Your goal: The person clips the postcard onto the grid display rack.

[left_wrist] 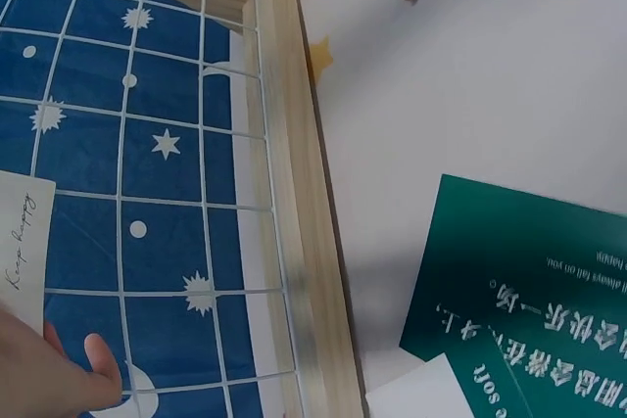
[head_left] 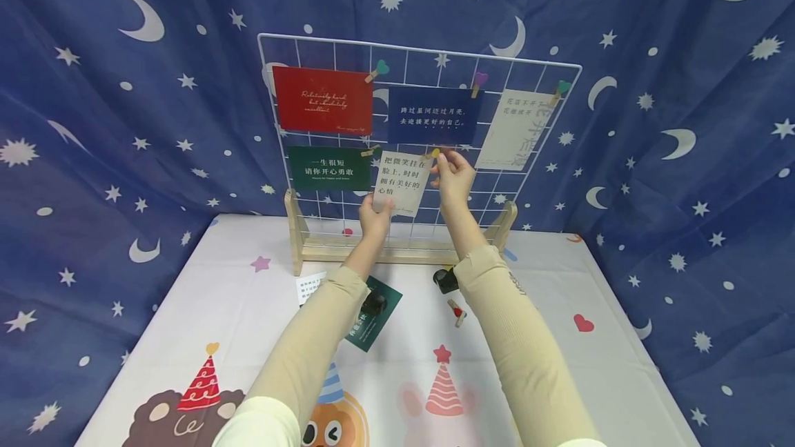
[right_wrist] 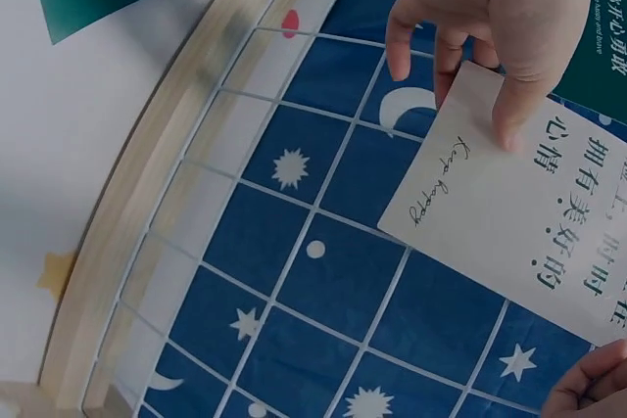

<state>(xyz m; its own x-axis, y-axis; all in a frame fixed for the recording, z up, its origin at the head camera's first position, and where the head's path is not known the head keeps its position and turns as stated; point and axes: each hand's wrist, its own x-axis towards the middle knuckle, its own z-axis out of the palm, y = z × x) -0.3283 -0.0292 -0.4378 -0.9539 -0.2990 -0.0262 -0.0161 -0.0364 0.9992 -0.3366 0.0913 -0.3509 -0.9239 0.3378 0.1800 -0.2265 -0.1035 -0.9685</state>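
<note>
- Head view: the left hand (head_left: 375,216) is pinching the lower left corner of a pale card (head_left: 402,182) against the wire grid (head_left: 534,61).
- The right hand (head_left: 453,174) is pinching a yellow-tipped peg (head_left: 433,154) at the card's top right corner.
- Judged step: clipping the card on; next calls for closing the peg over card and wire together.

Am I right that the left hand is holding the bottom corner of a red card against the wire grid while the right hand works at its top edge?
Not quite: the card that the left hand holds is cream-white, not red, as the head view shows. It is against the wire grid, with the right hand at its top edge.
</note>
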